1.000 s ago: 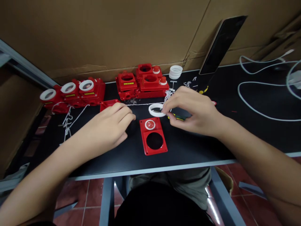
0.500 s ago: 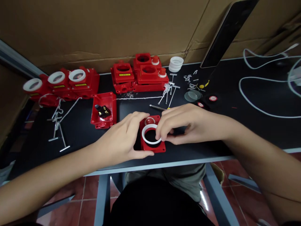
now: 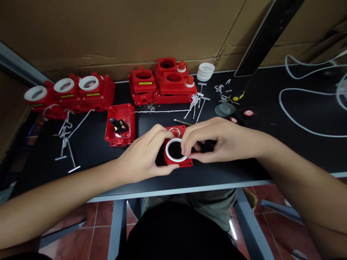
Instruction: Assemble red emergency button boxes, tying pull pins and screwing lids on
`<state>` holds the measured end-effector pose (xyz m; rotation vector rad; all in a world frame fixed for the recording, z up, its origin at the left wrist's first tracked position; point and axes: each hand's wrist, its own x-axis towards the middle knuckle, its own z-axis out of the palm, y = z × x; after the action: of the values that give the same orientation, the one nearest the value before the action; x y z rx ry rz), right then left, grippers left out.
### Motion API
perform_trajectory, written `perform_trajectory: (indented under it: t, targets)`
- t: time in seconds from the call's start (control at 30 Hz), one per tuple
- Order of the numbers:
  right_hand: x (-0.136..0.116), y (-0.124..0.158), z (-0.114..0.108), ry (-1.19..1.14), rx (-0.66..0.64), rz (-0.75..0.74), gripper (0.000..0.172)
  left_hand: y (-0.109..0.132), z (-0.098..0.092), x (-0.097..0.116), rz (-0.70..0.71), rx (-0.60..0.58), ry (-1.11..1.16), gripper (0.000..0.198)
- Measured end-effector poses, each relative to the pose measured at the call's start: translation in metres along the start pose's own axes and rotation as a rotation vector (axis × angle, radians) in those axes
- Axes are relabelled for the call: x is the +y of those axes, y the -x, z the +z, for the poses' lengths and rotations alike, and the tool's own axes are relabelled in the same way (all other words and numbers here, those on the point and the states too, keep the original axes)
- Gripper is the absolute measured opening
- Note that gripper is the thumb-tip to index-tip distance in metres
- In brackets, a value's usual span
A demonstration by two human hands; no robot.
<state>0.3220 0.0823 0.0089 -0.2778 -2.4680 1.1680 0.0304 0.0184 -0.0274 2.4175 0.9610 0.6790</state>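
Note:
Close to the table's front edge lies a red square cover [image 3: 187, 164] with a small red cap [image 3: 175, 132] at its far end. My left hand [image 3: 146, 153] grips the cover from the left, thumb at the near edge and fingers by the cap. Over the cover's round opening sits a white plastic ring [image 3: 175, 160]. The right side of this ring is pinched between the thumb and fingers of my right hand [image 3: 217, 139]. Whether the ring is fully seated cannot be made out.
To the left stands an open red box [image 3: 106, 131] with a black part [image 3: 119, 125] inside. Behind are assembled red boxes [image 3: 99, 95], red housings [image 3: 176, 88] and stacked white rings [image 3: 205, 72]. Glass discs [image 3: 225, 109], small screws and T-handled hammers [image 3: 201, 108] lie at the right.
The white ring, tilted before, now sits flatter and more centred over the cover's opening. Both hands stay on the cover and ring; the view has shifted slightly.

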Motion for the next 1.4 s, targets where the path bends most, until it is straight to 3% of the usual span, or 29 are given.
perform_trajectory:
  t: [0.37,0.6,0.7,0.9,0.97,1.2,1.4]
  targets:
    - [-0.003,0.001,0.000,-0.013,-0.007,-0.005,0.005,-0.003,-0.005,-0.002,-0.010,-0.018,0.048,0.063]
    - [-0.008,0.003,-0.007,0.034,0.103,-0.009,0.002,-0.004,-0.006,0.001,-0.024,-0.042,0.049,0.055]
    - [-0.007,0.002,-0.005,0.109,0.096,0.012,0.010,-0.006,-0.007,0.001,-0.035,-0.064,0.050,0.048]
    - [-0.001,0.002,0.004,0.131,0.038,0.083,0.046,-0.008,-0.009,0.001,-0.062,-0.066,0.078,0.046]
    - [-0.001,0.003,0.007,0.152,0.031,0.074,0.050,-0.008,-0.009,0.001,-0.052,-0.053,0.091,0.045]
    - [-0.003,0.003,0.010,0.239,0.052,0.039,0.037,-0.010,-0.011,0.005,-0.097,-0.063,0.084,0.042]
    - [-0.002,0.003,0.012,0.296,0.065,0.033,0.038,-0.013,-0.011,0.003,-0.141,-0.056,0.110,0.046]
